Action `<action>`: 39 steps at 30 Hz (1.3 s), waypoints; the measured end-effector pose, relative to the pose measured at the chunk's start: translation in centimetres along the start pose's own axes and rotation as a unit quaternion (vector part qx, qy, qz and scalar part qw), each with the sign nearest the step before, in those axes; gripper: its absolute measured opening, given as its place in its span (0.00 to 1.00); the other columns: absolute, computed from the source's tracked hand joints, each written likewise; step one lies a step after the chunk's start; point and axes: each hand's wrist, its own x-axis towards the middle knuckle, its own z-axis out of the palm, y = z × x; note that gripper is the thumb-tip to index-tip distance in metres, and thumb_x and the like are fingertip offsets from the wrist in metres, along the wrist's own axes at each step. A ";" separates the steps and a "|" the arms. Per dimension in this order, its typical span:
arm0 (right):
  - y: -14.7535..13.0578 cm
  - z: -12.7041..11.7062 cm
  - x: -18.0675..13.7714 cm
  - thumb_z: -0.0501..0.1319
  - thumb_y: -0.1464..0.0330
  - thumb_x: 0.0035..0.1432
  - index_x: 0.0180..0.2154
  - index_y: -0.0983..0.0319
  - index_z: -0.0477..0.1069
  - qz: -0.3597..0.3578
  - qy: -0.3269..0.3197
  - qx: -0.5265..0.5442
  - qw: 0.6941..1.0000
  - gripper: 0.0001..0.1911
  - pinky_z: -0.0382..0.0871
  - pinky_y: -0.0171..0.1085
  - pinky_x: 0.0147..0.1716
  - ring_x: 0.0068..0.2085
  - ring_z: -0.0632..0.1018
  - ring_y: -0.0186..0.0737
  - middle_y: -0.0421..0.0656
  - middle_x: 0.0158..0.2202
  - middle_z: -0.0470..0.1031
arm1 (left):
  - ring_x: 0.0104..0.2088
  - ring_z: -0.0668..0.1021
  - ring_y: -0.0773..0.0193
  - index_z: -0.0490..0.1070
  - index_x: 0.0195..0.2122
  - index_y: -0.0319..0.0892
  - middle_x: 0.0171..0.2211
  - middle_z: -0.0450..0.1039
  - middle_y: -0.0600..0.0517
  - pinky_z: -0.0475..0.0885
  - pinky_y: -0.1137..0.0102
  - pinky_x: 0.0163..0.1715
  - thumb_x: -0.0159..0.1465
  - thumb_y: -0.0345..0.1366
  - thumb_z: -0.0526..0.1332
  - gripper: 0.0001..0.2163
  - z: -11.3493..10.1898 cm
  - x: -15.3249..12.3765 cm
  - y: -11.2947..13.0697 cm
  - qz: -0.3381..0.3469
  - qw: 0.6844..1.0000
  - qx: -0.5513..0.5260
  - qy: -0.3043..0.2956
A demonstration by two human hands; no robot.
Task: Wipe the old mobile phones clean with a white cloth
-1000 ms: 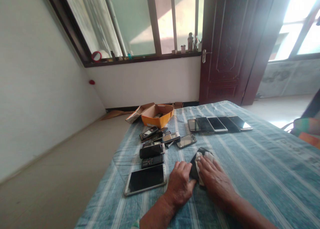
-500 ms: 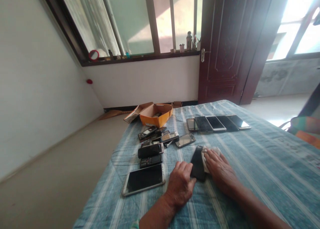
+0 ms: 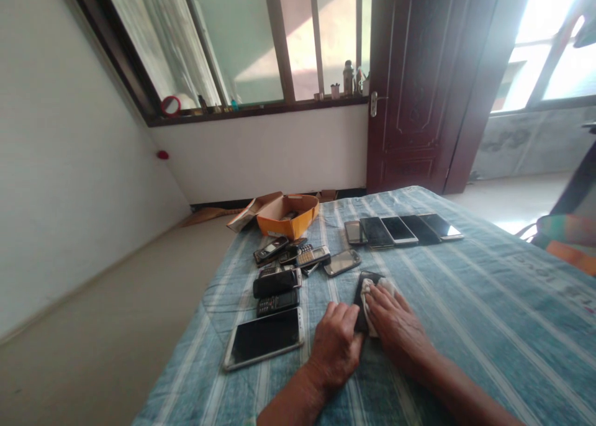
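The left hand [image 3: 336, 342] is curling at the left side and bottom corner of a black phone [image 3: 359, 300]. Its fingers are bending close together and pinching the phone's edge. The phone is lying flat on a blue striped cloth [image 3: 447, 314], right between the two hands. The right hand [image 3: 395, 317] is pressing a crumpled white wipe [image 3: 366, 289] onto the phone, covering most of the screen. Its fingers are lying nearly side by side on top; I cannot tell if they are pinching the wipe. A big phone with a white frame [image 3: 263, 339] is lying left of the left hand. Farther up, old button phones [image 3: 314, 255] are sitting in a messy heap. An open orange box [image 3: 289, 228] is standing just behind them. On the right, five phones [image 3: 399, 230] are lying in a row.
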 end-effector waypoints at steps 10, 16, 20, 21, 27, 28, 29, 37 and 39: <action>0.5 0.1 0.0 0.47 0.76 0.60 0.57 0.65 0.65 0.040 0.016 -0.050 0.998 0.25 0.56 0.51 0.59 0.63 0.61 0.50 0.50 0.63 0.60 | 0.44 0.70 0.55 0.66 0.47 0.41 0.43 0.71 0.48 0.69 0.60 0.48 0.56 0.29 0.61 0.16 -0.3 0.1 -0.4 0.050 0.998 -0.004 -0.045; -0.6 1.6 -1.7 0.50 0.77 0.57 0.56 0.62 0.67 -0.017 0.076 -0.025 0.997 0.25 0.55 0.51 0.59 0.62 0.63 0.50 0.48 0.61 0.63 | 0.43 0.70 0.57 0.68 0.43 0.42 0.42 0.71 0.50 0.68 0.63 0.46 0.56 0.29 0.61 0.12 -0.8 0.2 -0.8 0.054 0.996 -0.007 -0.065; 0.0 0.3 -0.9 0.49 0.74 0.61 0.57 0.60 0.66 -0.003 0.021 0.015 1.000 0.24 0.53 0.49 0.61 0.63 0.60 0.47 0.46 0.62 0.61 | 0.41 0.72 0.57 0.70 0.39 0.42 0.38 0.72 0.50 0.70 0.64 0.44 0.55 0.31 0.63 0.10 -1.8 1.5 -1.2 0.040 0.996 -0.014 -0.082; 0.2 -0.1 -0.6 0.48 0.73 0.62 0.57 0.60 0.65 0.009 0.011 0.021 1.000 0.23 0.52 0.48 0.61 0.64 0.60 0.46 0.46 0.63 0.61 | 0.42 0.72 0.57 0.70 0.40 0.41 0.38 0.73 0.49 0.70 0.64 0.45 0.56 0.31 0.63 0.10 -2.0 2.1 -1.3 0.036 0.997 -0.015 -0.073; 1.4 -1.0 0.7 0.46 0.73 0.64 0.57 0.64 0.66 0.054 0.002 0.002 0.999 0.23 0.53 0.49 0.60 0.64 0.60 0.47 0.50 0.63 0.60 | 0.56 0.67 0.54 0.66 0.51 0.37 0.55 0.67 0.42 0.62 0.61 0.58 0.59 0.31 0.60 0.17 -1.6 7.2 -1.8 0.073 0.995 0.024 -0.057; 1.4 -0.8 0.6 0.46 0.74 0.63 0.57 0.64 0.66 0.053 0.006 -0.008 0.999 0.23 0.54 0.49 0.60 0.64 0.60 0.47 0.50 0.63 0.60 | 0.57 0.66 0.54 0.66 0.51 0.38 0.56 0.65 0.42 0.61 0.60 0.59 0.60 0.32 0.60 0.18 -1.2 7.8 -1.9 0.078 0.995 0.024 -0.061; 1.3 -0.7 0.4 0.47 0.74 0.62 0.57 0.64 0.66 0.052 0.011 -0.018 0.998 0.23 0.54 0.50 0.60 0.63 0.60 0.48 0.50 0.63 0.60 | 0.58 0.66 0.53 0.66 0.51 0.38 0.57 0.65 0.42 0.61 0.59 0.59 0.60 0.33 0.60 0.18 -0.8 8.4 -2.1 0.080 0.994 0.025 -0.067; -0.9 1.1 -1.6 0.52 0.77 0.57 0.55 0.65 0.68 -0.026 0.086 -0.073 0.993 0.24 0.60 0.50 0.58 0.61 0.65 0.51 0.50 0.59 0.66 | 0.60 0.64 0.50 0.64 0.53 0.38 0.59 0.64 0.39 0.60 0.53 0.59 0.63 0.37 0.56 0.18 0.4 9.1 -2.8 0.082 0.991 0.030 -0.105; -1.1 1.3 -1.6 0.52 0.77 0.57 0.54 0.65 0.69 -0.036 0.101 -0.081 0.991 0.23 0.60 0.50 0.58 0.60 0.65 0.51 0.50 0.58 0.67 | 0.62 0.61 0.49 0.62 0.56 0.37 0.62 0.59 0.39 0.60 0.53 0.59 0.62 0.36 0.56 0.21 0.3 9.2 -2.8 0.083 0.990 0.025 -0.108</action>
